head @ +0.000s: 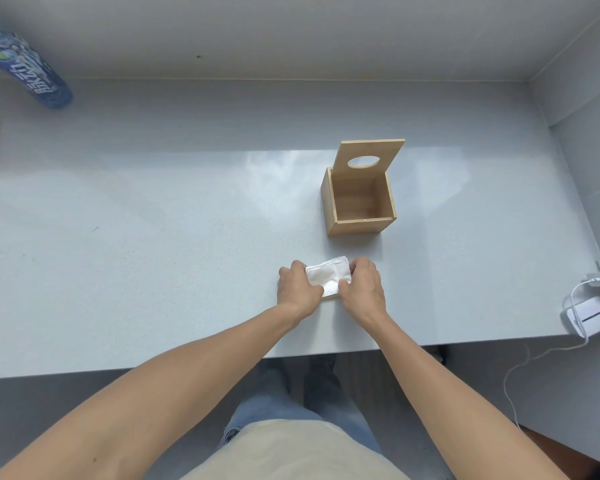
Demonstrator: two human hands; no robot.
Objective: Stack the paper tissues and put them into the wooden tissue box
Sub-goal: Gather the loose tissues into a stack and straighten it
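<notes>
On the pale grey tabletop (pixel 187 202) the square light-wooden tissue box (pixel 359 206) stands empty with its holed lid tipped up at the back, so the loading is not yet done. The small stack of white paper tissues (pixel 327 278) lies just in front of the box, pinched from either side between the left hand (pixel 297 287) and right hand (pixel 362 289); stacking looks nearly finished, though the fingers hide the edges.

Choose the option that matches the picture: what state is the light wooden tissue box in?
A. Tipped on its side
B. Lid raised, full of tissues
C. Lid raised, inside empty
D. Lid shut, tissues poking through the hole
C: the light wooden tissue box stands upright with its lid with an oval hole raised, and bare wood shows inside.
</notes>
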